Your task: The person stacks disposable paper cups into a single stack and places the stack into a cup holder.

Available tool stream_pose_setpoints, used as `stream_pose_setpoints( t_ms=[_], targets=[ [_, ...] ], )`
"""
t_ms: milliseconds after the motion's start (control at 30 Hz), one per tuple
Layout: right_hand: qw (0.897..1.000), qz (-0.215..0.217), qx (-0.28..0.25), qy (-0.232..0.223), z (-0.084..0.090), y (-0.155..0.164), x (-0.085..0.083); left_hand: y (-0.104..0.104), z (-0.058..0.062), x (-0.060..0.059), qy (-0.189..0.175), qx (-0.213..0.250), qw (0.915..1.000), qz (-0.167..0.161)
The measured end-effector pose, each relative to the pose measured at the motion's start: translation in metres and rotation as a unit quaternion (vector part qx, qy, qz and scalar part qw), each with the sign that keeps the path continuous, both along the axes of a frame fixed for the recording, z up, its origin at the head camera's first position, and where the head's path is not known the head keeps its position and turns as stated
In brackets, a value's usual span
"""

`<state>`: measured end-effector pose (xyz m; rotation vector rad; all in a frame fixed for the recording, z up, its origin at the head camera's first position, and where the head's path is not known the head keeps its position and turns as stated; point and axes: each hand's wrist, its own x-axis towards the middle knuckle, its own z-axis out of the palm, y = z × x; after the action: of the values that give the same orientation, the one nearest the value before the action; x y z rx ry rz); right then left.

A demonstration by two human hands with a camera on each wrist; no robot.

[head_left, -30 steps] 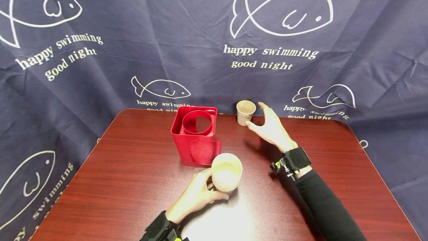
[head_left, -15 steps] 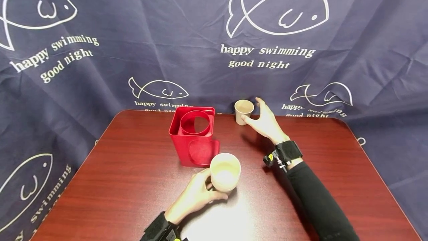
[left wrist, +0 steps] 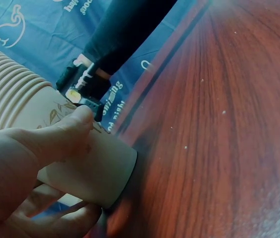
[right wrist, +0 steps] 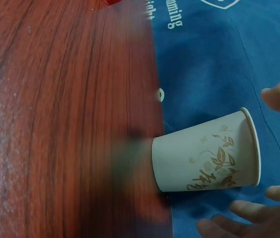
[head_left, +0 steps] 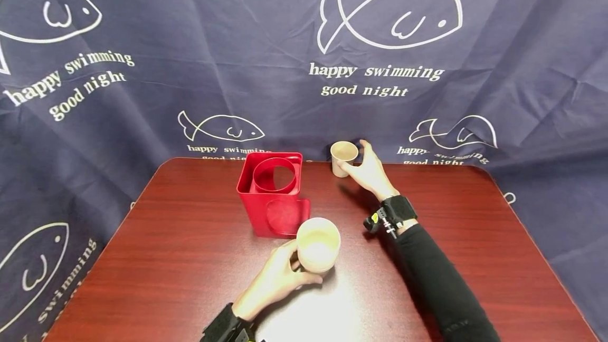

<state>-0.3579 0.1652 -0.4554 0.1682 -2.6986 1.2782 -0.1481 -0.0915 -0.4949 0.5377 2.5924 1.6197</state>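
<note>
My left hand [head_left: 277, 276] grips a stack of nested paper cups [left wrist: 100, 163] low on its side, the thumb over a printed leaf pattern. Several stacked rims show in the left wrist view, and in the head view the opening [head_left: 319, 244] faces up. At the back edge of the table stands a single paper cup [right wrist: 209, 153], upright, with a brown leaf print. My right hand [head_left: 370, 170] is beside it, thumb and fingers spread on either side; in the right wrist view a gap shows between the fingertips [right wrist: 274, 96] and the cup wall.
A red box-like holder [head_left: 271, 215] with a round ring in its top stands left of centre, just behind the cup stack. The brown wooden table [head_left: 157, 268] ends at a dark blue fish-print curtain [head_left: 285, 67] right behind the single cup.
My right hand has moved left toward the single cup, its thumb now overlapping the cup's front in the head view. The left hand and its stack stay put; the head view shifts slightly.
</note>
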Motion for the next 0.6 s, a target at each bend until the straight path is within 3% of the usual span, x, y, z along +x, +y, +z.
stream_pose_setpoints(
  t_ms=[600],
  targets=[
    [1.000,-0.012,-0.013,-0.016,-0.0081,-0.0077,-0.0094,-0.0003,0.0004,0.0014,0.000,-0.006,1.0000,0.002]
  ],
)
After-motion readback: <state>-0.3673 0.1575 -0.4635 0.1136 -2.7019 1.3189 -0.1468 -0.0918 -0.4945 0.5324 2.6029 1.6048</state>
